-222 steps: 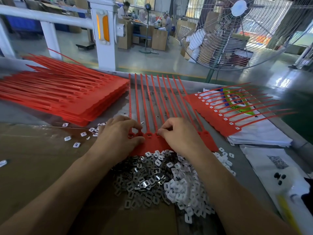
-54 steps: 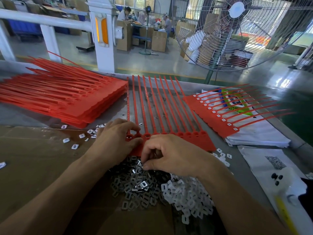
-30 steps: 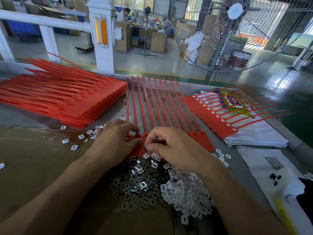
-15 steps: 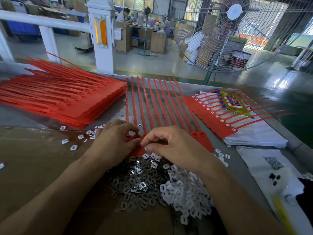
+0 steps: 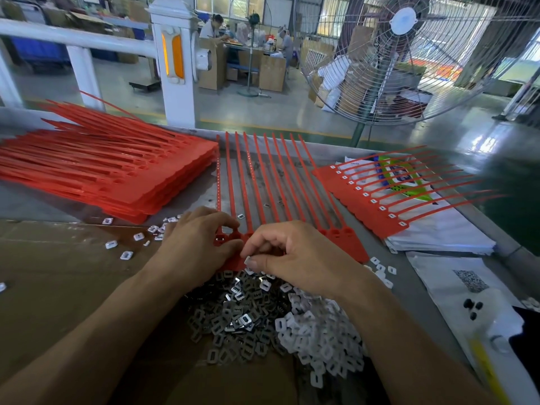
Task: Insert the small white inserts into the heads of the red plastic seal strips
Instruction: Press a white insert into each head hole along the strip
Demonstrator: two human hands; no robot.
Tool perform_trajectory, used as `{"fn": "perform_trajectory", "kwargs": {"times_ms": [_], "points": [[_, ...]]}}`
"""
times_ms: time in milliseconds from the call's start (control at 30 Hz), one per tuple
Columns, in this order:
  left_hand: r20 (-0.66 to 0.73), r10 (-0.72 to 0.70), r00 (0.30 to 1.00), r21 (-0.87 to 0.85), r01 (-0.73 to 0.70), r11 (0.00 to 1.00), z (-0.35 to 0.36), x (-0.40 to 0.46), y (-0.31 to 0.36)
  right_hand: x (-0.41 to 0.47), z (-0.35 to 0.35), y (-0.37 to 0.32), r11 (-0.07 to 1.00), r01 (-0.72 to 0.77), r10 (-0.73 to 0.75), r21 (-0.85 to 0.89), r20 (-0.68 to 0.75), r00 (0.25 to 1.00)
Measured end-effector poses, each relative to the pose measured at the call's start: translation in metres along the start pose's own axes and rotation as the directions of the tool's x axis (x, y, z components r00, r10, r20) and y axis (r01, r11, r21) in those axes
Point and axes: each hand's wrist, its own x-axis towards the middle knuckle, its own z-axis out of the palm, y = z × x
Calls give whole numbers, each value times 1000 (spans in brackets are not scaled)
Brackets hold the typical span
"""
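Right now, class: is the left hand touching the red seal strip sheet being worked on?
Touching. The head view shows the left hand gripping the sheet's head end, thumb and forefinger closed round its leftmost heads.

We're on a factory floor: a polished concrete floor [image 5: 263,109] stretches away, a big industrial fan [image 5: 406,54] stands far right, stacked cardboard boxes [image 5: 271,73] ring workers at a far table, and red seal strips [image 5: 111,173] pile up in bulk on the near workbench [image 5: 58,276].
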Motion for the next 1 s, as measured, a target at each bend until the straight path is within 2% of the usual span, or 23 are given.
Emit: {"fn": "perform_trajectory", "kwargs": {"times_ms": [400, 467, 567, 667, 733, 867, 1000], "points": [[-5, 1, 1000, -12, -1, 1000, 1, 1, 0, -3, -1, -7, 1000, -9, 9, 10, -1, 1000], [-2, 1, 1000, -16, -1, 1000, 1, 1, -1, -1, -1, -5, 1000, -7, 7, 9, -53, 999], [10, -4, 1000, -19, 4, 1000, 0, 1, -1, 1, -4, 1, 1000, -15, 15, 3, -223, 975], [18, -12, 1000, -21, 12, 1000, -1, 1, -1, 3, -13, 11, 992, -114, 128, 60, -421, 898], [14, -8, 1000, -23, 8, 1000, -1, 1, -1, 5, -19, 18, 977, -171, 212, 128, -501, 839], [22, -8, 1000, -22, 8, 1000, -1, 1, -1, 6, -24, 27, 949, -260, 315, 178, -532, 786], [19, -7, 1000, -24, 8, 1000, -1, 1, -2, 8, -19, 32, 959, -273, 275, 80, -512, 814]]}}
